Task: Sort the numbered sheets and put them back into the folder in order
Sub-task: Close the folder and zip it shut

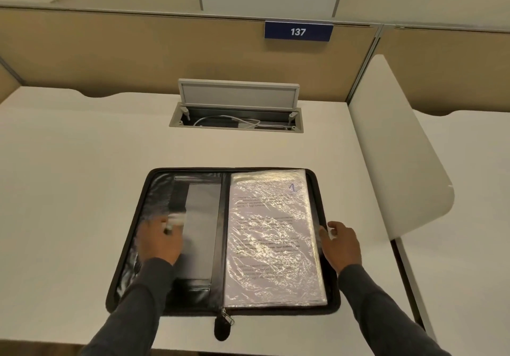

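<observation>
A black zip folder (154,187) lies open on the white desk. Its right half holds a stack of clear plastic sleeves (276,239); the top sheet is printed and marked with a blue "1" near its upper right corner. My left hand (161,241) rests flat on the folder's left inner cover, blurred, fingers spread. My right hand (340,241) sits at the right edge of the sleeve stack, thumb and fingertips touching the edges of the sleeves. Grey sleeves cover both forearms.
An open cable hatch (237,115) with a raised lid and white cables sits in the desk behind the folder. A white divider panel (400,162) stands on the right. A fabric partition with a blue "137" sign (298,32) closes the back. The folder's zip pull (224,325) hangs toward the front edge.
</observation>
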Demonstrator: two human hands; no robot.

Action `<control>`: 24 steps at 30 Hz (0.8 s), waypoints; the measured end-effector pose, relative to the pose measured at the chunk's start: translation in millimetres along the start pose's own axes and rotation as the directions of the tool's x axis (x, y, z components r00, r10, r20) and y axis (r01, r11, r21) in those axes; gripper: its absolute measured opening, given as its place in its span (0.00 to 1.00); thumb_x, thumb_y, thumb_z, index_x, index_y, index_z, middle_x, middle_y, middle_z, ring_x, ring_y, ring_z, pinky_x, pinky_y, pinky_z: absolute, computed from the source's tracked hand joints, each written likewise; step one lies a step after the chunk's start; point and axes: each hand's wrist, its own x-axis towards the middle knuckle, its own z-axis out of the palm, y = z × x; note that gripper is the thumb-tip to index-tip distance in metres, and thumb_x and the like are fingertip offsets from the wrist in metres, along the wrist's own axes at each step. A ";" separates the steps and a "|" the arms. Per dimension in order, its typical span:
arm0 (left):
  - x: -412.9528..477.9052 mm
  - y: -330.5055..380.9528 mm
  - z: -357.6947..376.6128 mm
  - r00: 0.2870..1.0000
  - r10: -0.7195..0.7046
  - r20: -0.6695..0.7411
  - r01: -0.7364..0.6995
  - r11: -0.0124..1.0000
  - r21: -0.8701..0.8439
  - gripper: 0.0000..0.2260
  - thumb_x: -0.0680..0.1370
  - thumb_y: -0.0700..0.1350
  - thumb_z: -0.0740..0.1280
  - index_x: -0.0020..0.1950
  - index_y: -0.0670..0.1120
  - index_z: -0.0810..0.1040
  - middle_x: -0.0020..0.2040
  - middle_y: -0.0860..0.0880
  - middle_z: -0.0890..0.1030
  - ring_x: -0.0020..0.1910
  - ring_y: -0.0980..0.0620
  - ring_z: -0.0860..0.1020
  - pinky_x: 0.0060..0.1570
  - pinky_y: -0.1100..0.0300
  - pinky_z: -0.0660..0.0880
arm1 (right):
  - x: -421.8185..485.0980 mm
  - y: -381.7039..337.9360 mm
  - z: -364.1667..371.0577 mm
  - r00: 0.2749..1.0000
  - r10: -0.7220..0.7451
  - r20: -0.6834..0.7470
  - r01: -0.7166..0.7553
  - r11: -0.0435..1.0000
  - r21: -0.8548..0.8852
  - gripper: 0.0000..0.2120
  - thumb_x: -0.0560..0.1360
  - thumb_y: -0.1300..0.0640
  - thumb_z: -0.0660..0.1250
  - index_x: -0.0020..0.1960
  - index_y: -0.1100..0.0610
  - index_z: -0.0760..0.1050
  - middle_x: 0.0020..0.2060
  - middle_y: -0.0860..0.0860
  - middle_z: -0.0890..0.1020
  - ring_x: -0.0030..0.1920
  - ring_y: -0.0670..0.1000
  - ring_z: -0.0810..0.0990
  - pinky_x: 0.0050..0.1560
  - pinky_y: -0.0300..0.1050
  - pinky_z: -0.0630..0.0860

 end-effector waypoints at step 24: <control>83.2 -54.2 -120.8 0.975 -0.224 -0.008 0.224 0.970 0.094 0.13 0.72 0.50 0.72 0.40 0.40 0.77 0.45 0.36 0.81 0.45 0.37 0.78 0.48 0.51 0.75 | -18.3 -61.8 34.1 0.988 0.133 0.074 -0.148 0.954 0.262 0.26 0.76 0.45 0.71 0.70 0.55 0.72 0.58 0.55 0.81 0.47 0.53 0.81 0.62 0.53 0.77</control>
